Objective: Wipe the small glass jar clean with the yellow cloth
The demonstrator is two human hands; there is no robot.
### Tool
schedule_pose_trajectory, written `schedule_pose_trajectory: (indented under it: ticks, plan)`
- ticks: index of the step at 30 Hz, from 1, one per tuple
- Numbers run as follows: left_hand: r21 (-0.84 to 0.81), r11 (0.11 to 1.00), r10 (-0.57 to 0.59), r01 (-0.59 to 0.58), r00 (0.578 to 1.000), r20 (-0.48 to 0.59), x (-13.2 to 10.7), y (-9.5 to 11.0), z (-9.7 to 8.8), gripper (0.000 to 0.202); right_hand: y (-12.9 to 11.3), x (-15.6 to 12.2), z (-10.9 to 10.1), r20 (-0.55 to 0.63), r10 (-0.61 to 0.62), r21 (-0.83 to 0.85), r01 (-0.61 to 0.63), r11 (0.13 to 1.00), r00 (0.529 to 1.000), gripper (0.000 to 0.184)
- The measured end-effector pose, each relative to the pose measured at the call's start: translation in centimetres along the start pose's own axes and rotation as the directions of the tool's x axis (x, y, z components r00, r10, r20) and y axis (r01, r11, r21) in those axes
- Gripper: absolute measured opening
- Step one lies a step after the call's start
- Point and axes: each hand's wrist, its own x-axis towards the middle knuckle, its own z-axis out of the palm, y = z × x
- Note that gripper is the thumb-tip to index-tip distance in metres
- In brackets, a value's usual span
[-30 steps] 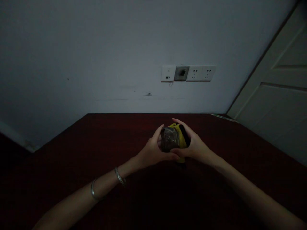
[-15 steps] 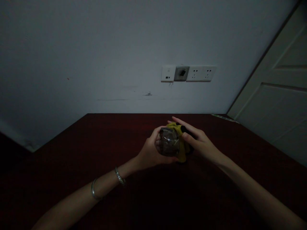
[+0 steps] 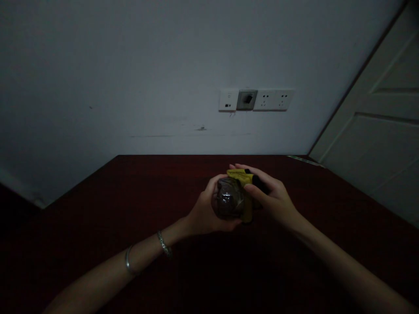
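My left hand (image 3: 205, 209) is wrapped around a clear, rounded vessel (image 3: 227, 198) that looks like a glass. Its shiny surface faces me, and fingers show dimly behind it. My right hand (image 3: 278, 194) holds a yellow cloth (image 3: 248, 211) with black edging against the vessel's right side. The thumb lies on the near face of the cloth, while the other fingers reach over its far side. Part of the cloth is folded above the vessel's upper right edge. Poor light hides the vessel's exact shape and whatever lies under the cloth.
A dark red table (image 3: 147, 183) stretches below both hands and meets a pale wall (image 3: 163, 65). The wall carries a row of sockets and switches (image 3: 257, 100). At the right stands a white panelled door (image 3: 382, 131). A thin strip (image 3: 306, 161) lies along the table's back right edge.
My right hand and the cloth have shifted slightly down around the vessel. The vessel has turned a little in my left hand, showing a rounder face. Both hands keep their hold.
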Motion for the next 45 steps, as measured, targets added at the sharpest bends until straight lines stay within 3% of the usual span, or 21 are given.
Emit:
schedule_pose_trajectory:
  ticks: [6,12,17,23,30,39,45]
  plan:
    - [0.025,0.998,0.06,-0.06,0.998,0.002,0.0,0.0,0.0,0.091,-0.2,0.1,-0.3,-0.035,-0.029,-0.068,0.027,0.997,0.999,0.028]
    - [-0.011,0.999,0.033,-0.033,0.999,0.006,0.0,0.3,0.2,0.089,-0.7,0.0,-1.0,-0.078,-0.106,-0.221,0.086,0.971,0.991,0.024]
    - [-0.021,0.999,0.036,-0.036,0.999,0.006,-0.1,0.1,0.1,0.09,-1.2,0.2,-0.9,-0.048,-0.087,-0.194,0.076,0.978,0.995,0.025]
    - [-0.017,1.0,0.02,-0.02,1.0,0.007,-0.3,-0.1,-0.1,0.092,-1.3,0.4,-1.1,0.022,-0.051,-0.146,0.054,0.988,0.998,0.041]
    - [-0.05,0.998,0.024,-0.023,1.0,0.019,-0.6,0.0,-0.1,0.093,-1.7,0.3,-1.7,0.006,-0.031,-0.2,0.031,0.979,1.0,0.029]
    - [-0.015,1.0,0.008,-0.008,1.0,-0.006,-0.4,-0.3,-0.1,0.096,-2.6,-0.3,-2.0,0.116,-0.221,-0.419,0.25,0.873,0.968,0.037]
    - [-0.031,0.999,0.015,-0.016,1.0,-0.009,-0.2,-0.6,-0.1,0.095,-3.1,-0.7,-2.3,0.213,-0.264,-0.418,0.332,0.846,0.941,0.045]
